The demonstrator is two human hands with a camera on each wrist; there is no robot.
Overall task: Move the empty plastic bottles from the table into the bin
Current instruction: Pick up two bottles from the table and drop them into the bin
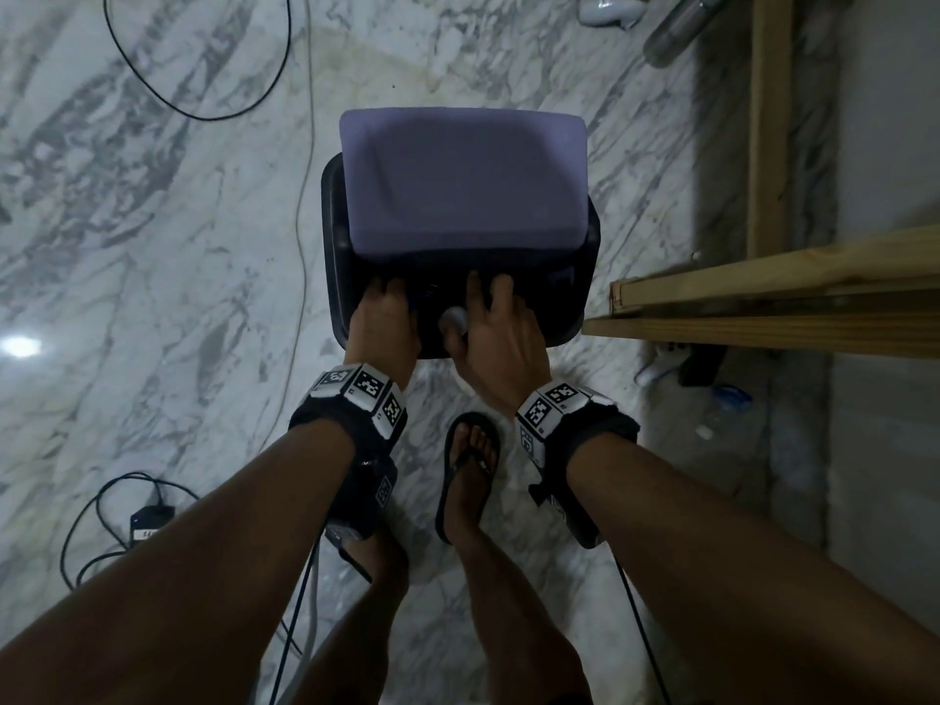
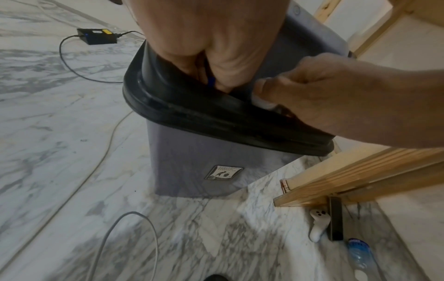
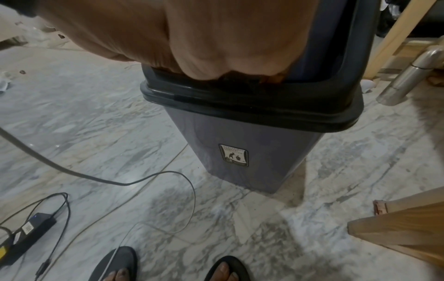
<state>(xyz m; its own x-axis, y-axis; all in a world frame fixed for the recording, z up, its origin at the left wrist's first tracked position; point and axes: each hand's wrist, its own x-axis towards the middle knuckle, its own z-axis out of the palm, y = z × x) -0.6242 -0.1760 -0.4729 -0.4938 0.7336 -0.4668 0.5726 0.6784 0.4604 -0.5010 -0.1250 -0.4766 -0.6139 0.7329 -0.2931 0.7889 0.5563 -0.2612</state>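
Note:
A grey-purple bin point(image 1: 458, 180) with a black rim point(image 2: 192, 112) and a tilted swing lid stands on the marble floor. Both hands are at its near opening. My left hand point(image 1: 384, 318) reaches fingers-down into the gap and pinches something with a blue part point(image 2: 211, 82); the rest of that thing is hidden inside. My right hand point(image 1: 496, 328) grips a pale, whitish bottle end point(image 1: 454, 319) at the rim, thumb over it. In the right wrist view the right hand point(image 3: 192, 38) covers the opening, so the held thing is hidden there.
A wooden table frame point(image 1: 763, 297) stands close on the right. A blue-labelled bottle point(image 2: 360, 254), a white controller point(image 2: 318, 224) and a dark bar lie beneath it. Another clear bottle point(image 1: 681, 28) lies far right. Cables and a power adapter point(image 1: 147, 521) cross the floor left. My sandalled feet point(image 1: 470, 470) stand near the bin.

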